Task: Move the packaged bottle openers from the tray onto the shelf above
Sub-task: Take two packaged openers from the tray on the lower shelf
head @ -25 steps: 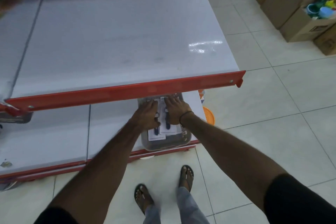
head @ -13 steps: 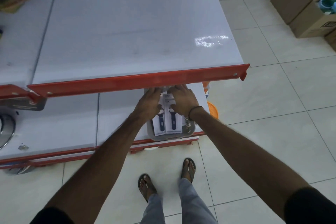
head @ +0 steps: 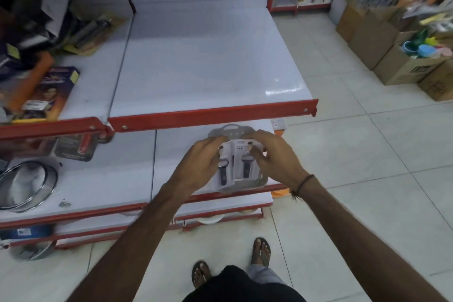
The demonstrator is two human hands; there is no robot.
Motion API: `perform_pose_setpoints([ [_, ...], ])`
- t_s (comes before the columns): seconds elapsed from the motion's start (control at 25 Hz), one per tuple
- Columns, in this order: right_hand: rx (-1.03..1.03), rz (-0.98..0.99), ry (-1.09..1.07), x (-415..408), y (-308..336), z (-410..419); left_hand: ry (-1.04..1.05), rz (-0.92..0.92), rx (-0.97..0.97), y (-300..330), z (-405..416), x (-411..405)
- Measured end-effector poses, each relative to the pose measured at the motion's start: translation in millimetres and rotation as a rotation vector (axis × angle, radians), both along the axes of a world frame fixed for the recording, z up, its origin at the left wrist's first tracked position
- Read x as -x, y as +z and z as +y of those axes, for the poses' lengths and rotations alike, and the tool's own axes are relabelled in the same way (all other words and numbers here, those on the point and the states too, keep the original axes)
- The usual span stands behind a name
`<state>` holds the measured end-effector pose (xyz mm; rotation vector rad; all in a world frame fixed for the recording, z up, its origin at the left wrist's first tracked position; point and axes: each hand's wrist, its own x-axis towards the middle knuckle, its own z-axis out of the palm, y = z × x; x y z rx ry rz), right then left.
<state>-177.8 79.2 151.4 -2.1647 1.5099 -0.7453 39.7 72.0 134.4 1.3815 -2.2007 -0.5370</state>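
Two packaged bottle openers lie side by side over a grey tray (head: 230,129) on the lower shelf: white cards with dark-handled openers. My left hand (head: 199,167) grips the left pack (head: 225,171) by its left edge. My right hand (head: 272,157) holds the right pack (head: 246,167) by its right edge. Both packs look raised a little off the tray. The white shelf above (head: 208,61), with its red front rail (head: 210,116), is just behind and over my hands.
Packaged goods (head: 46,93) lie on the upper shelf to the left. A steel sieve (head: 24,184) sits on the lower shelf, left. Cardboard boxes (head: 397,56) with plastic ware stand on the tiled floor at the right. My sandalled feet (head: 261,252) are below.
My head has lifted, so the back of the upper shelf and the aisle now show. Both hands have slid to the outer edges of the packs and drawn them toward me.
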Motion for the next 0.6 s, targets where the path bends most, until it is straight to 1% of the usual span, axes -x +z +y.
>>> perform_pose_setpoints([
  [0.08,0.0,-0.158,0.016,-2,46,-3,0.023,0.082,0.054,36,-2,-10],
  [0.16,-0.023,-0.349,0.036,-6,90,-14,0.048,0.211,0.077,76,-15,-25],
  [0.24,-0.049,-0.453,0.043,-15,127,-40,0.091,0.33,0.119,114,-42,-43],
  [0.28,-0.049,-0.459,0.045,-21,145,-57,0.125,0.351,0.13,133,-60,-53],
  [0.4,-0.074,-0.453,0.036,-43,176,-113,0.229,0.352,0.06,167,-116,-79],
  [0.52,-0.148,-0.483,-0.01,-67,182,-166,0.29,0.318,-0.016,173,-161,-95],
  [0.6,-0.155,-0.402,-0.046,-81,175,-196,0.314,0.274,-0.051,169,-180,-98],
])
